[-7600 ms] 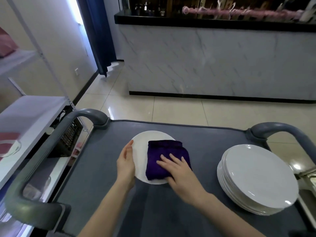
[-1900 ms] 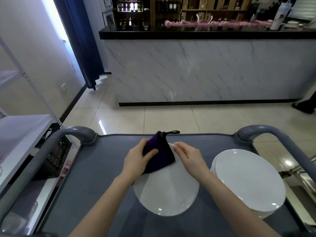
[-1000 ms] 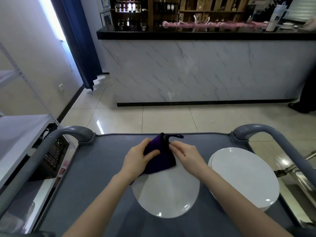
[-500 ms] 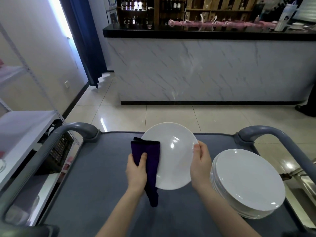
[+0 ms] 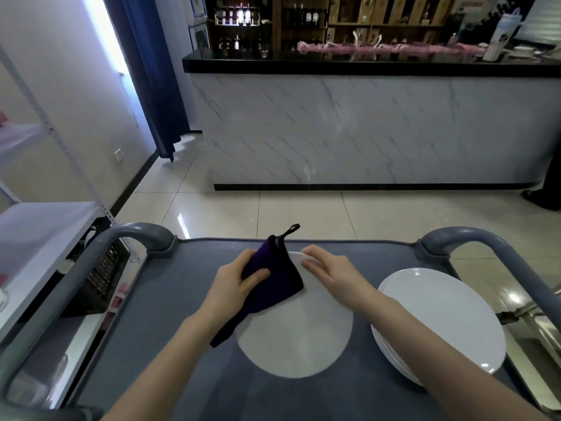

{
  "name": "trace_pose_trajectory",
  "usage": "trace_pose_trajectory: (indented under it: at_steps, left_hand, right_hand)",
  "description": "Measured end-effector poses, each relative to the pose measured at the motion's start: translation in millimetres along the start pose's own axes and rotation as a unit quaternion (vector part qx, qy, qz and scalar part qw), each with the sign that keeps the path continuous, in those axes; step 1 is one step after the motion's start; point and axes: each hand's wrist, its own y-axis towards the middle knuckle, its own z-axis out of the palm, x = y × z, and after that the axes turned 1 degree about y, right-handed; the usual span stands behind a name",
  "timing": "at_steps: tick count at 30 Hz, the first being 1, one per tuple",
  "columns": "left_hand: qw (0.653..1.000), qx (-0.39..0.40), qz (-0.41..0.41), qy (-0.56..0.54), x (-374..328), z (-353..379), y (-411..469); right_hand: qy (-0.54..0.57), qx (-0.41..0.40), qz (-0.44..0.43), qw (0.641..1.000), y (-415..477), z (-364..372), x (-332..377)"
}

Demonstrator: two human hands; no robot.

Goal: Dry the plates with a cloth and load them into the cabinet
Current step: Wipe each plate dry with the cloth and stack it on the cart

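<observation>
Plate [image 5: 297, 338], beside the stack [image 5: 440, 317]: my left grip [image 5: 230, 287] clasps the cloth [image 5: 273, 284] against its rim; my right grip [image 5: 337, 278] holds the far rim.

Ahead of you a long counter [image 5: 364, 126] with a pale marble-patterned front and a black top runs across the room, and behind it wooden shelves [image 5: 303, 16] hold rows of bottles, some of them lit. To your left a dark blue curtain [image 5: 151, 71] hangs beside a bright strip of daylight, against a plain pale wall [image 5: 69, 86] with a socket [image 5: 119, 154] low down, and a white metal rack [image 5: 39, 226] stands close beside you. The floor [image 5: 303, 211] is glossy cream tile that throws back the light.
</observation>
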Motion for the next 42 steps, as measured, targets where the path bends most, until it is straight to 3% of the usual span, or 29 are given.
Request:
trace_pose_trajectory:
  at_steps: [4, 6, 13, 16, 20, 25, 29, 32, 35, 38, 42]
  left_hand:
    - [0.99, 0.085, 0.044, 0.104, -7, -3, 9]
    - [0.989, 0.089, 0.045, 0.105, -10, 3, 12]
    - [0.993, -0.104, -0.032, -0.051, -3, 15, 9]
    - [0.964, -0.209, -0.116, -0.114, 7, 29, -5]
    - [0.924, -0.288, -0.181, -0.175, 10, 56, -21]
    - [0.961, -0.22, -0.116, -0.125, 9, 45, -22]
    - [0.992, -0.113, -0.044, -0.04, 5, 23, -9]
    - [1.0, -0.012, -0.012, 0.016, 0, 16, 1]
    - [0.998, 0.031, -0.003, 0.063, 1, 17, 4]
    - [0.999, -0.011, -0.008, 0.039, 4, 23, 2]
    - [0.98, -0.17, -0.083, -0.057, 4, 29, -2]
  right_hand:
    - [-0.048, 0.011, -0.043, 0.998, -3, 7, 4]
    - [-0.039, -0.017, -0.055, 0.998, -4, 9, 6]
    - [0.099, -0.208, 0.015, 0.973, -17, 14, -4]
    - [0.166, -0.324, 0.051, 0.93, -23, 24, 0]
    - [0.205, -0.38, 0.088, 0.897, -27, 38, 3]
    - [0.153, -0.309, 0.042, 0.938, -23, 10, -6]
    - [0.046, -0.163, 0.002, 0.985, -14, -15, -6]
    - [-0.011, -0.061, 0.009, 0.998, -9, -12, -3]
    - [-0.037, -0.025, 0.004, 0.999, -7, -4, 1]
    - [-0.006, -0.06, -0.009, 0.998, -12, 1, -1]
    - [0.102, -0.19, 0.029, 0.976, -21, 10, -2]
